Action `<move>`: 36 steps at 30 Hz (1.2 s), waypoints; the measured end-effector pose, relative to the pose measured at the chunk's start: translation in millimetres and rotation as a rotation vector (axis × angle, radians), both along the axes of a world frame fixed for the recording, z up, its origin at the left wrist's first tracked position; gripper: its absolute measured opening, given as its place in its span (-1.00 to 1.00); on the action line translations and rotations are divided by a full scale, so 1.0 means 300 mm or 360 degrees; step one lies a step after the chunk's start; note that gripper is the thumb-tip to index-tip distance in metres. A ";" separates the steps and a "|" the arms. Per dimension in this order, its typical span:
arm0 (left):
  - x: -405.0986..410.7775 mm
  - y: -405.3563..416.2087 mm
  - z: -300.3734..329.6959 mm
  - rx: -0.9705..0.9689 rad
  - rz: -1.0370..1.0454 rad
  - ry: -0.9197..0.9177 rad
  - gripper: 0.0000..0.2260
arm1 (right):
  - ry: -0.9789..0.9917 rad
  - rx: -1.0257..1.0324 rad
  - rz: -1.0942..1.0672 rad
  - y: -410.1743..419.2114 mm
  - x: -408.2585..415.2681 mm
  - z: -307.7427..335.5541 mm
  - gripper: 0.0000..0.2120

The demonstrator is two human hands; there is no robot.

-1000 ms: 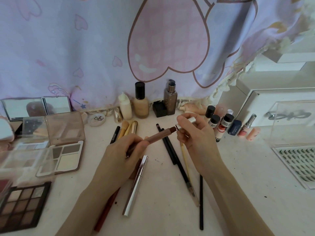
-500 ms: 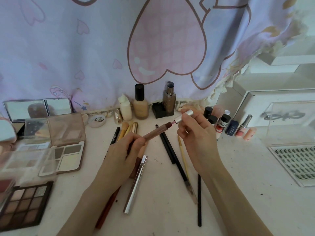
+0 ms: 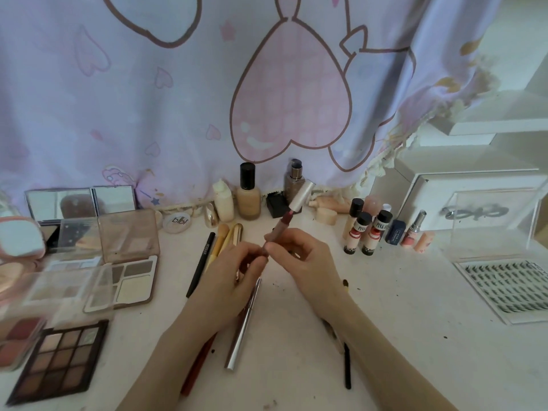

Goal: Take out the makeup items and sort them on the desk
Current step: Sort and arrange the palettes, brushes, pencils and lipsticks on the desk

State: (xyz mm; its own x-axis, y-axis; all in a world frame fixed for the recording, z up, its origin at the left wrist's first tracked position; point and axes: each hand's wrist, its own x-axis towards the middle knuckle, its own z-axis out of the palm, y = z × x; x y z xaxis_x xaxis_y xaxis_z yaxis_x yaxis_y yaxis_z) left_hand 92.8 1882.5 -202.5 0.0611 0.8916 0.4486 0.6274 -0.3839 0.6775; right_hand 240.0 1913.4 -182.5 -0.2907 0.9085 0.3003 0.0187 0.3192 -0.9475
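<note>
Lip pencil (image 3: 278, 231): slim mauve-brown barrel, silver cap (image 3: 302, 198) seemingly seated on its tip, tilted toward 1 o'clock above the desk (image 3: 400, 307). 1 silver tube (image 3: 243, 324) lies flat at 6 o'clock, pointing 12 to 6. 1 nine-pan brown eyeshadow palette (image 3: 60, 360) open at 8 o'clock.

A pale lilac curtain (image 3: 148, 99) printed with pink hearts hangs behind the white desk (image 3: 400, 336) — soft daylight.

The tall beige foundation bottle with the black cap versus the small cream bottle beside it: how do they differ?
The tall beige foundation bottle is taller, tan, with a black cylindrical cap; the small cream bottle is shorter, pale, with a cream top. Both stand upright against the curtain.
</note>
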 end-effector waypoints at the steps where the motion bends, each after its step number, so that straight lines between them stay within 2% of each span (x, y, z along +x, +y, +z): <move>1: 0.000 0.001 0.000 0.0030 0.0000 0.0048 -0.79 | -0.0025 0.0020 -0.0017 -0.006 0.001 0.001 -0.85; 5: -0.004 0.011 -0.001 0.0096 0.0041 0.0118 -0.88 | -0.0084 0.0041 -0.0231 -0.016 0.048 0.013 -0.85; 9: -0.027 0.017 -0.021 0.0098 0.0130 0.0352 -0.73 | -0.0143 0.0173 -0.0570 -0.012 0.174 0.030 -0.83; 11: -0.035 0.018 -0.036 -0.0031 0.0139 0.0554 -0.60 | -0.0161 0.0257 -0.0751 -0.011 0.249 0.033 -0.86; 14: -0.046 0.021 -0.061 -0.0252 0.0133 0.0736 -0.56 | -0.0177 0.0283 -0.1042 0.009 0.359 0.019 -0.94; 17: -0.046 0.022 -0.072 -0.0290 0.0148 0.0847 -0.54 | -0.0289 0.0270 -0.1213 0.049 0.428 -0.007 -0.95; 24: -0.036 0.021 -0.070 -0.0378 0.0157 0.0928 -0.55 | -0.0491 0.0150 -0.1199 0.131 0.457 -0.063 -0.94; 28: -0.034 0.020 -0.072 -0.0364 0.0165 0.0938 -0.55 | -0.0489 0.0150 -0.1218 0.146 0.448 -0.067 -0.77; 36: -0.030 0.021 -0.070 -0.0374 0.0161 0.0920 -0.54 | -0.0568 0.0099 -0.1182 0.154 0.449 -0.104 -0.85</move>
